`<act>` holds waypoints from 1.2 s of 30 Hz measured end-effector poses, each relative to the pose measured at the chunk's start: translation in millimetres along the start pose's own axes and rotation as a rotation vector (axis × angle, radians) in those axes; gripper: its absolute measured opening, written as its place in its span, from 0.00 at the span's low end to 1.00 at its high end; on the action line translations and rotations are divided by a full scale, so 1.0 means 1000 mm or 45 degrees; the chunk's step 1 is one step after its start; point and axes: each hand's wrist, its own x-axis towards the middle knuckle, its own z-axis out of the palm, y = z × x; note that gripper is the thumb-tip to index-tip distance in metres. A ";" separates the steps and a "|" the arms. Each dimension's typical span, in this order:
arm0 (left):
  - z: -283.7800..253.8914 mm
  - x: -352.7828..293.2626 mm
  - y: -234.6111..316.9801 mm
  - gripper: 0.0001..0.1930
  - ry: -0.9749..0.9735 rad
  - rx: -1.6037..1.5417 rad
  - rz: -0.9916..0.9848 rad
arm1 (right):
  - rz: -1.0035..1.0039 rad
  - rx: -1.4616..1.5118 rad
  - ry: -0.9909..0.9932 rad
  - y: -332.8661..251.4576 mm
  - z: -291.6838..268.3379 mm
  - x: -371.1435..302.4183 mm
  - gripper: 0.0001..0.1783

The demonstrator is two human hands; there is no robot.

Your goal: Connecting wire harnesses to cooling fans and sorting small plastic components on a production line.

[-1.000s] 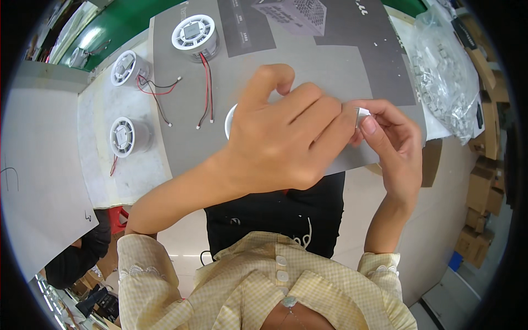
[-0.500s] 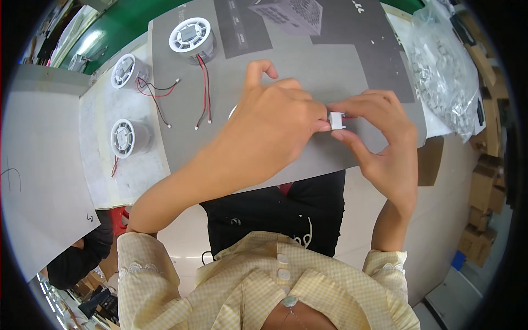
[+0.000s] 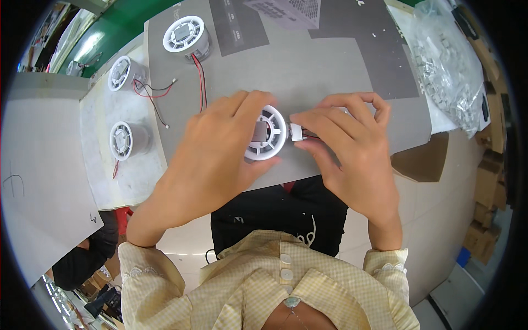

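My left hand [image 3: 220, 146] is wrapped round a white round housing [image 3: 279, 132], whose spoked ring face and grey square centre point up at me. Fingers and palm cover its left half. Just right of it, my right hand [image 3: 355, 151] pinches a small white block-shaped connector [image 3: 296, 132] between thumb and fingers. Dark and red wires run from the connector back under the right fingers. The connector is close beside the housing's rim; whether they touch I cannot tell.
Three similar housings with red and black leads stand at the left: one on the grey sheet [image 3: 330, 60], two on the white surface [image 3: 151, 179]. A clear bag [image 3: 445, 71] of small white parts lies far right. Cardboard boxes [image 3: 487, 181] are stacked beyond. A person's dark sleeve [image 3: 74, 269] shows lower left.
My left hand has let go near the connector, moved left and taken hold of the white housing. My right hand has brought the connector left, beside that housing.
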 end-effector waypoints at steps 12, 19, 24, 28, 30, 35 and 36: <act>0.015 -0.001 -0.016 0.30 0.103 -0.410 -0.073 | -0.037 0.323 0.201 0.005 0.010 -0.001 0.18; 0.017 -0.001 -0.019 0.32 0.058 -0.538 -0.044 | -0.051 0.301 0.184 0.003 0.007 -0.003 0.18; 0.021 -0.001 -0.022 0.32 0.083 -0.507 0.011 | -0.057 0.259 0.259 0.001 0.012 -0.002 0.18; 0.022 0.000 -0.022 0.32 0.118 -0.474 0.034 | -0.013 0.265 0.266 -0.002 0.011 -0.001 0.18; 0.023 0.000 -0.022 0.32 0.139 -0.453 0.074 | -0.067 0.233 0.277 -0.001 0.012 -0.001 0.18; 0.020 0.004 -0.026 0.31 0.040 -0.624 -0.031 | -0.088 0.248 0.292 0.002 0.016 -0.002 0.19; 0.018 0.005 -0.027 0.31 0.041 -0.624 -0.034 | -0.090 0.250 0.290 0.003 0.017 -0.003 0.19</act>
